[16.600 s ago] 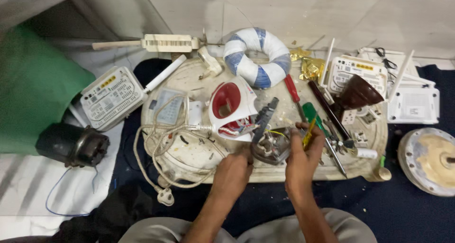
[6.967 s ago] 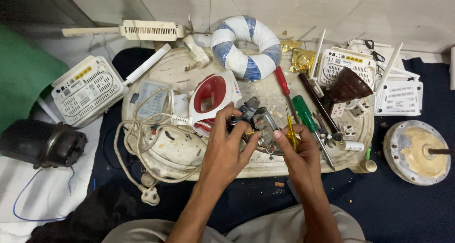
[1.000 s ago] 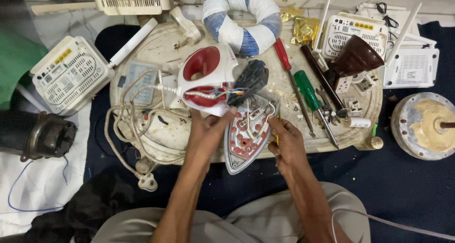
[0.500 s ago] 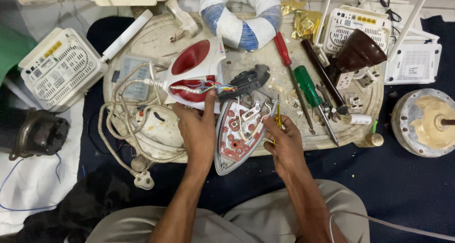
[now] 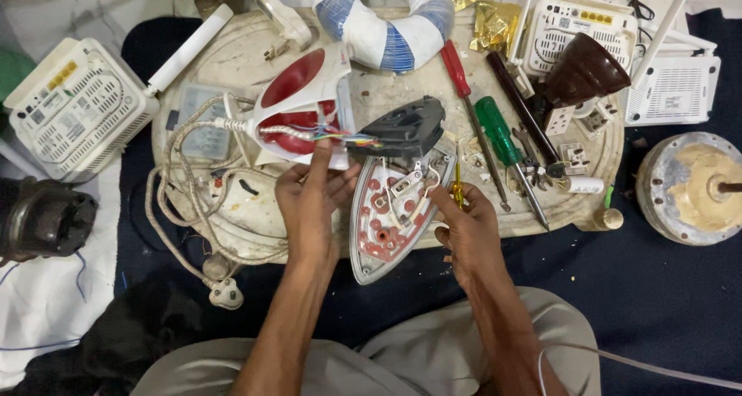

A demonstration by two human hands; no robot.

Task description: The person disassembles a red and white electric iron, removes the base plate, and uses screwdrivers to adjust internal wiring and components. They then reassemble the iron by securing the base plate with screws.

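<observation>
The iron soleplate (image 5: 390, 214) lies face up at the near edge of the round table (image 5: 232, 210), between both hands. The right hand (image 5: 468, 234) is closed round a small yellow screwdriver (image 5: 457, 189), tip up, beside the soleplate's right edge. The left hand (image 5: 313, 203) is half open, fingers touching the red-and-white iron housing (image 5: 301, 102) (coloured wires run from it to the dark cover (image 5: 406, 125)). Farther back lie a red screwdriver (image 5: 457, 71) and a green screwdriver (image 5: 498, 133).

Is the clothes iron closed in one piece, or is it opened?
Opened: the red and white cover lies apart from the metal base, joined only by coloured wires.
</observation>
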